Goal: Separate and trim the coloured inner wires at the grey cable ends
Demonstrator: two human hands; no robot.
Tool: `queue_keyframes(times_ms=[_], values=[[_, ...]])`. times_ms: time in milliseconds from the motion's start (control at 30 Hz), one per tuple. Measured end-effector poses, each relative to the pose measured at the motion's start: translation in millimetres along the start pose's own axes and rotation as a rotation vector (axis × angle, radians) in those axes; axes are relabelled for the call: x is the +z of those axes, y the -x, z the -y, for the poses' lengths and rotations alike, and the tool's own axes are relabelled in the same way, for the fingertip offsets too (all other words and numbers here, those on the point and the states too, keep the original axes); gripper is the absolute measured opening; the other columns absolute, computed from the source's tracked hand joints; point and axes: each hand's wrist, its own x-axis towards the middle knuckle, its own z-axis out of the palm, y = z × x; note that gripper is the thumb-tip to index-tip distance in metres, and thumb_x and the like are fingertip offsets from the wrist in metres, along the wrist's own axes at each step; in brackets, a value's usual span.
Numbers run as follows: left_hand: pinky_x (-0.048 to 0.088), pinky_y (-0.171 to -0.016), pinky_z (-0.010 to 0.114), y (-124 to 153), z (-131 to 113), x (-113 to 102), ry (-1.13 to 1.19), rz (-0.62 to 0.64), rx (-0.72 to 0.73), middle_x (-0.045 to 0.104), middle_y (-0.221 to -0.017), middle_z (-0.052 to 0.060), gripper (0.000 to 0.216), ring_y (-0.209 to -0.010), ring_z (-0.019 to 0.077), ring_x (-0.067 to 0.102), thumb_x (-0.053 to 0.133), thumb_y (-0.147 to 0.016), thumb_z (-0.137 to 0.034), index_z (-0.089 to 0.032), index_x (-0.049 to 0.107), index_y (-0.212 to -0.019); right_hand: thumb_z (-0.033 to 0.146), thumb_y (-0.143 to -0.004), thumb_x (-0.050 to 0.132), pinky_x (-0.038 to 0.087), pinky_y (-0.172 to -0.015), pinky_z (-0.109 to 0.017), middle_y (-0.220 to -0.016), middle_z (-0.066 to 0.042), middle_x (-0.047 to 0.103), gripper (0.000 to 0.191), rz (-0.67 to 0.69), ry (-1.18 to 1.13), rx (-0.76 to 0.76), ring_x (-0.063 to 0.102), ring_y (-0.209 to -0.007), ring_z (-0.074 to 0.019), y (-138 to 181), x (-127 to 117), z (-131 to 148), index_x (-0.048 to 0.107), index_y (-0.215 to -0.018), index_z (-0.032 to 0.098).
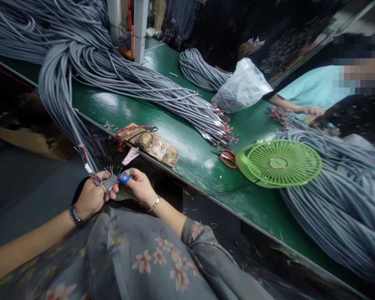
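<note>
My left hand (pixel 92 196) is closed around the end of a grey cable (pixel 110 181), whose thin coloured inner wires (pixel 112 171) fan out above my fingers. My right hand (pixel 139 186) pinches the same cable end from the right, with a blue and grey cover on the fingertip (pixel 125 177). Both hands are held over my lap, below the near edge of the green table (pixel 175 137). A thick bundle of grey cables (pixel 58 96) hangs off the table edge beside my left hand, with coloured wire ends (pixel 83 154) showing.
On the table lie long grey cable bundles (pixel 162 98), a taped cardboard pad (pixel 151 143), orange-handled scissors (pixel 228 158), a green fan (pixel 279 162) lying flat, and a plastic bag (pixel 242 87). More cable is piled at the right (pixel 340 196). Another person's hand (pixel 312 111) works at the far right.
</note>
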Motion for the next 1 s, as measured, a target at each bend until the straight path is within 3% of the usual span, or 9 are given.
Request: queue_keyframes(times_ms=[200,400,567,767,867,1000], values=[[0.035,-0.038,0.021,1,-2,1,-0.002,-0.039,0.026,0.067,-0.049,0.001,0.037,-0.037,0.0120,0.054,0.089,-0.054,-0.044,-0.021,0.060,-0.057,0.047,-0.065,0.098,0.050,-0.060,-0.029,-0.069,0.003,0.062,0.044,-0.011,0.014,-0.018,0.053,-0.062,-0.0137,-5,1,-2,0.062,-0.073,0.023],[0.032,-0.039,0.021,2,-7,2,0.083,-0.084,0.002,0.065,-0.051,-0.001,0.032,-0.039,0.0113,0.053,0.084,-0.060,-0.040,-0.022,0.058,-0.064,0.049,-0.061,0.098,0.049,-0.059,-0.029,-0.067,0.004,0.061,0.045,0.065,-0.015,0.004,0.051,-0.059,-0.0124,-5,0,-8,0.063,-0.072,0.022],[0.032,-0.040,0.021,3,-9,2,0.098,-0.091,-0.012,0.063,-0.048,-0.003,0.035,-0.039,0.0097,0.051,0.088,-0.054,-0.038,-0.022,0.058,-0.062,0.049,-0.053,0.103,0.049,-0.065,-0.029,-0.072,0.003,0.062,0.050,0.115,0.056,-0.066,0.052,-0.067,-0.0132,3,-1,2,0.066,-0.074,0.022],[0.030,-0.039,0.022,5,-12,4,0.091,-0.062,-0.036,0.061,-0.046,-0.004,0.034,-0.037,0.0085,0.046,0.088,-0.052,-0.037,-0.022,0.058,-0.060,0.052,-0.070,0.094,0.052,-0.063,-0.028,-0.073,0.004,0.064,0.044,0.090,-0.049,0.012,0.054,-0.061,-0.0109,-2,-11,1,0.068,-0.087,0.021],[0.031,-0.038,0.021,5,-10,4,0.068,-0.040,-0.027,0.061,-0.045,-0.003,0.036,-0.036,0.0084,0.047,0.088,-0.053,-0.038,-0.022,0.057,-0.057,0.049,-0.062,0.100,0.053,-0.061,-0.027,-0.074,0.004,0.068,0.051,0.129,-0.104,0.039,0.055,-0.059,-0.0096,-8,-12,1,0.071,-0.092,0.020],[0.031,-0.037,0.019,3,-6,0,0.029,-0.017,-0.019,0.062,-0.047,-0.002,0.040,-0.035,0.0090,0.049,0.090,-0.056,-0.044,-0.021,0.058,-0.059,0.049,-0.052,0.105,0.053,-0.060,-0.026,-0.073,0.002,0.072,0.055,0.185,-0.069,0.024,0.056,-0.056,-0.0088,-11,-8,7,0.072,-0.083,0.018]])
